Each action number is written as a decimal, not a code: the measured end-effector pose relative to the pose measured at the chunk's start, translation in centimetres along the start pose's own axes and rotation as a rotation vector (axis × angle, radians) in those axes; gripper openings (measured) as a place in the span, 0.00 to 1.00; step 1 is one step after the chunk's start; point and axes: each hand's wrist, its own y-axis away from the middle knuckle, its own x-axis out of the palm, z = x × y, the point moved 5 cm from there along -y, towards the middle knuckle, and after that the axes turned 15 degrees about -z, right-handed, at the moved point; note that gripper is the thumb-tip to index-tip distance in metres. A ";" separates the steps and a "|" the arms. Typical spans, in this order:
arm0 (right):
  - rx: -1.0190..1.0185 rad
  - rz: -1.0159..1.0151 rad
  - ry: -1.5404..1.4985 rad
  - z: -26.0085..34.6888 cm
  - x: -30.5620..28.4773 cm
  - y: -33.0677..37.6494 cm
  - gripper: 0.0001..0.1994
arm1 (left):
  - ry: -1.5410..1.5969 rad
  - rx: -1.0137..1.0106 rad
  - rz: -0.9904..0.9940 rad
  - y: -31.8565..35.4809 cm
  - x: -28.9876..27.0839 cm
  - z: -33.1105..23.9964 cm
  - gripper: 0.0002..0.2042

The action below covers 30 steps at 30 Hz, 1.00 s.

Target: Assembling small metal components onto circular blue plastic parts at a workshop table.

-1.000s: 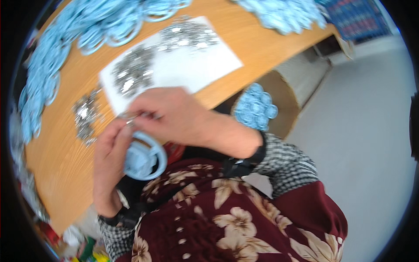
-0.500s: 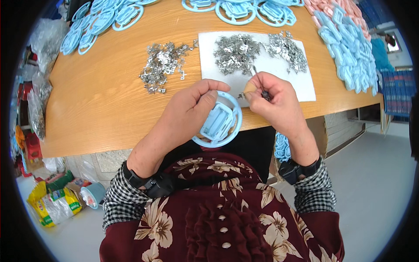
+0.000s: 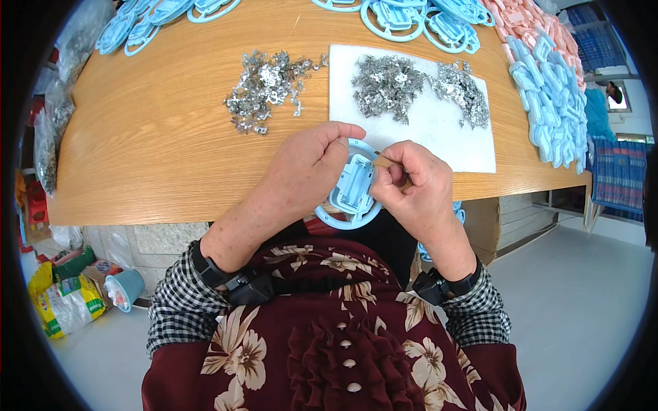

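Note:
My left hand is closed round the upper left rim of a light blue plastic ring-shaped part. A rectangular recessed housing sits inside the ring, and the part is held at the table's near edge, above my lap. Pinched together, the fingers of my right hand meet the right side of this housing. A tan covering shows on one of its fingers. What lies between those fingertips is hidden. Small silvery metal clips lie in a loose pile and in two piles, one larger and one smaller, on a white foam sheet.
More blue ring parts lie along the table's far side. At the far right are heaps of blue plastic pieces and pink ones. Plastic bags hang past the left edge. A blue bucket stands on the floor.
My right hand has come down and left onto the blue part. The metal clip and thin dark tool seen at its fingers are now hidden. The view has shifted slightly.

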 end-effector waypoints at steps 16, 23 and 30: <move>-0.435 0.165 0.252 2.2 -1.5 1.1 0.22 | 0.100 -0.033 0.013 0.2 0.2 0.5 0.14; 0.547 0.130 -0.404 -1.0 -0.7 1.0 0.15 | 0.366 -0.085 0.067 1.0 0.0 -1.5 0.16; 0.817 0.371 -0.634 -1.2 -0.5 1.1 0.13 | -0.118 0.424 0.087 1.3 -1.5 -3.7 0.19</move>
